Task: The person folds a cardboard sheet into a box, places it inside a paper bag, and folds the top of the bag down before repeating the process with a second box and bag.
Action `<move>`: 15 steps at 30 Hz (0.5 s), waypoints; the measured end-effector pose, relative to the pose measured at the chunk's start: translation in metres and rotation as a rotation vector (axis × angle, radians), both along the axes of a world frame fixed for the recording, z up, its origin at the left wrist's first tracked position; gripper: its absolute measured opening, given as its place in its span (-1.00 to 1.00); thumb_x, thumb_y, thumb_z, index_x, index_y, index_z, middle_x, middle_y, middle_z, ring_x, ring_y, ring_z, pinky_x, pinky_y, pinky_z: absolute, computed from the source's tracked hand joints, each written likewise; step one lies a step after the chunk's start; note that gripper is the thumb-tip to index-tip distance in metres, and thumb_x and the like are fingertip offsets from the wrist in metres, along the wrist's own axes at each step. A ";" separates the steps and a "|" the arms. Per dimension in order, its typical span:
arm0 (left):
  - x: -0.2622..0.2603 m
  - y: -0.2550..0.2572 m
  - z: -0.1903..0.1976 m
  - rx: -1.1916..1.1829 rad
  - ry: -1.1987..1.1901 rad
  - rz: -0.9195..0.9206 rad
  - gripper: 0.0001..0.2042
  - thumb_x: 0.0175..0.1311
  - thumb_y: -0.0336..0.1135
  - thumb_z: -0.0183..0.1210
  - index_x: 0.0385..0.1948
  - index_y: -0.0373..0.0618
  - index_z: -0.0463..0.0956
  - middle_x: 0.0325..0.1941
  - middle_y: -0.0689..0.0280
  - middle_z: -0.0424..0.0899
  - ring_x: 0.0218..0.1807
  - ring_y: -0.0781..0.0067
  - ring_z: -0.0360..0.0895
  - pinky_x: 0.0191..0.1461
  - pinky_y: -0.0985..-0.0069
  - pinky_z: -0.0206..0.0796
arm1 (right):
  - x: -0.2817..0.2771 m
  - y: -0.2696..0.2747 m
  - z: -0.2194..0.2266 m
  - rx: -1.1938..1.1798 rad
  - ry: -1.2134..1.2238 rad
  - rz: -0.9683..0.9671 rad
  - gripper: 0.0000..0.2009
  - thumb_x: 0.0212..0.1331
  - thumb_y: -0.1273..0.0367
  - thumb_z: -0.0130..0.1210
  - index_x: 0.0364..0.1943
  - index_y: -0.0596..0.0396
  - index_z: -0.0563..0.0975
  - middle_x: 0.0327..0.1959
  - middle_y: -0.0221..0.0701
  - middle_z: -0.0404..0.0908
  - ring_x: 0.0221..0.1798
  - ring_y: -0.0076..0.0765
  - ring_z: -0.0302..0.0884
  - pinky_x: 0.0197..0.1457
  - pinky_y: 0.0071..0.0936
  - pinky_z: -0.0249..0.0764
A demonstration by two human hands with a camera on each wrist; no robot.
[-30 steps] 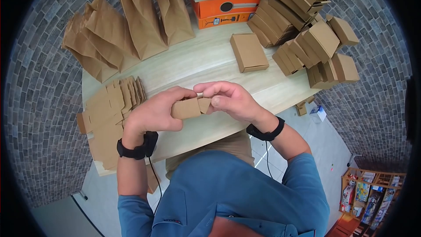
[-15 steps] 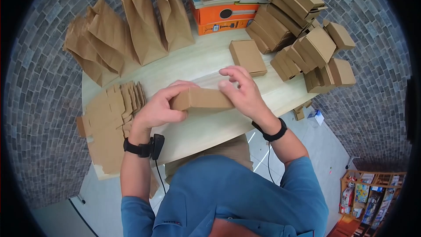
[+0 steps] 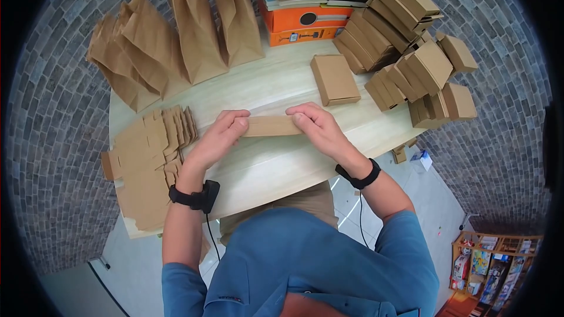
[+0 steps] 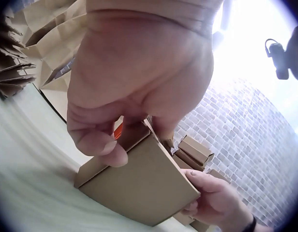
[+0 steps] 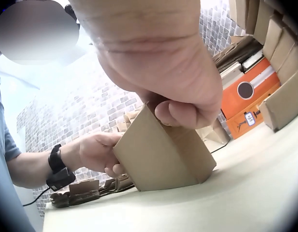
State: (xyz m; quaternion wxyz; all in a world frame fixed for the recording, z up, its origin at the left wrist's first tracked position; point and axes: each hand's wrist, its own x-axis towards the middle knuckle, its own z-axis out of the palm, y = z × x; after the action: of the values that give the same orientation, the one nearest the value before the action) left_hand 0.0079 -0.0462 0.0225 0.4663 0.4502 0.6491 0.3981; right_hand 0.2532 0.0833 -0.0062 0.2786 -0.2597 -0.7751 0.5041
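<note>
A small brown cardboard box (image 3: 272,127) is held between both hands over the front part of the table, its long narrow side facing up in the head view. My left hand (image 3: 222,135) grips its left end, with fingers and thumb bent over the upper edge. At the other end my right hand (image 3: 320,129) pinches the top corner. The left wrist view shows the box's broad flat face (image 4: 139,181) and a slit of raised cardboard under the palm. In the right wrist view, the box's lower edge (image 5: 163,187) is right at the tabletop.
Flattened cardboard blanks (image 3: 141,170) lie at the table's left. Standing paper bags (image 3: 194,35) line the back left. An orange box (image 3: 308,20) carries stacked papers at the back. One finished box (image 3: 336,79) lies before several piled boxes (image 3: 411,64) on the right.
The box has turned from showing its end and a flap to showing a long narrow side. My right hand, loosely spread half a second ago, now pinches the right end.
</note>
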 end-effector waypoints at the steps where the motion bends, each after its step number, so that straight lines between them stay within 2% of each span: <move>1: 0.000 0.001 -0.004 -0.005 -0.023 -0.010 -0.56 0.50 -0.05 0.04 0.24 -0.15 0.44 -0.03 0.38 0.45 -0.18 0.58 0.36 -0.09 0.60 0.28 | -0.001 0.000 0.001 -0.001 -0.003 0.002 -0.73 0.46 0.33 -0.01 0.02 0.22 0.60 -0.08 -0.36 0.56 0.02 -0.42 0.47 0.11 -0.46 0.40; 2: 0.000 0.001 -0.008 -0.011 -0.046 -0.022 -0.59 0.52 -0.05 0.00 0.19 -0.12 0.47 -0.14 0.46 0.46 -0.28 0.65 0.29 -0.18 0.64 0.23 | -0.001 -0.001 0.003 0.000 -0.009 0.012 -0.73 0.46 0.34 -0.01 0.03 0.22 0.59 -0.08 -0.36 0.56 -0.01 -0.44 0.48 0.10 -0.49 0.41; 4: -0.003 0.007 -0.010 -0.033 -0.062 -0.033 -0.60 0.52 -0.04 -0.01 0.15 -0.13 0.50 -0.12 0.43 0.47 -0.25 0.61 0.32 -0.14 0.61 0.26 | -0.002 0.000 0.001 -0.002 -0.020 0.021 -0.74 0.46 0.36 -0.01 0.05 0.22 0.57 -0.08 -0.36 0.56 -0.03 -0.46 0.48 0.08 -0.51 0.41; 6: -0.004 0.009 -0.008 -0.040 -0.075 -0.047 -0.60 0.52 -0.03 -0.02 0.10 -0.14 0.53 -0.10 0.41 0.48 -0.23 0.57 0.35 -0.10 0.58 0.30 | -0.007 0.004 -0.005 -0.244 0.045 0.023 -0.74 0.43 0.39 0.02 0.09 0.21 0.54 -0.09 -0.38 0.57 -0.11 -0.51 0.48 0.04 -0.58 0.42; 7: -0.004 0.011 -0.007 -0.080 -0.115 -0.034 -0.62 0.52 -0.04 -0.02 0.09 -0.12 0.54 -0.15 0.44 0.49 -0.24 0.59 0.34 -0.12 0.59 0.28 | -0.010 0.004 -0.008 -0.231 0.047 0.018 -0.74 0.43 0.39 0.02 0.09 0.21 0.54 -0.09 -0.38 0.57 -0.11 -0.51 0.48 0.04 -0.58 0.42; 9: -0.002 0.018 -0.002 -0.096 -0.157 -0.053 -0.65 0.52 -0.06 -0.02 0.07 -0.10 0.55 -0.20 0.47 0.50 -0.26 0.61 0.33 -0.14 0.60 0.27 | -0.008 0.007 -0.008 -0.104 0.076 0.002 -0.72 0.38 0.42 0.10 0.12 0.17 0.52 -0.01 -0.39 0.54 -0.17 -0.57 0.47 -0.04 -0.64 0.42; 10: 0.000 0.015 0.002 -0.096 -0.158 -0.003 -0.64 0.51 -0.05 -0.01 0.09 -0.08 0.55 -0.17 0.47 0.51 -0.25 0.63 0.34 -0.14 0.61 0.27 | -0.001 0.007 0.003 -0.081 0.074 -0.020 -0.72 0.38 0.42 0.10 0.12 0.17 0.52 -0.01 -0.39 0.54 -0.17 -0.57 0.47 -0.04 -0.64 0.42; 12: 0.002 0.016 0.002 -0.096 -0.164 0.043 -0.64 0.51 -0.04 0.00 0.10 -0.07 0.54 -0.15 0.47 0.53 -0.23 0.64 0.35 -0.13 0.62 0.27 | 0.008 0.001 0.027 0.113 -0.056 0.046 -0.66 0.28 0.45 0.21 0.13 0.11 0.53 0.11 -0.34 0.50 -0.16 -0.53 0.49 -0.07 -0.61 0.47; 13: 0.001 0.014 -0.001 -0.051 -0.149 0.059 -0.63 0.50 -0.02 0.00 0.11 -0.04 0.55 -0.11 0.50 0.55 -0.21 0.67 0.36 -0.16 0.64 0.24 | 0.010 0.000 0.031 0.112 -0.057 0.045 -0.66 0.28 0.45 0.21 0.13 0.11 0.53 0.11 -0.34 0.50 -0.16 -0.53 0.49 -0.07 -0.61 0.47; 15: -0.001 0.010 -0.002 -0.014 -0.130 0.084 -0.61 0.49 0.00 -0.01 0.12 -0.01 0.56 -0.06 0.54 0.57 -0.19 0.70 0.36 -0.19 0.67 0.21 | 0.012 -0.001 0.034 0.352 -0.049 0.062 -0.61 0.17 0.47 0.29 0.11 0.08 0.54 0.22 -0.28 0.44 -0.13 -0.44 0.53 -0.09 -0.53 0.54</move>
State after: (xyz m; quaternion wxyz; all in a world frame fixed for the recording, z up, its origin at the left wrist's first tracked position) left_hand 0.0071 -0.0366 0.0205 0.4936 0.3923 0.6385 0.4413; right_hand 0.2653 0.0822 0.0282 0.2850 -0.1953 -0.8655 0.3626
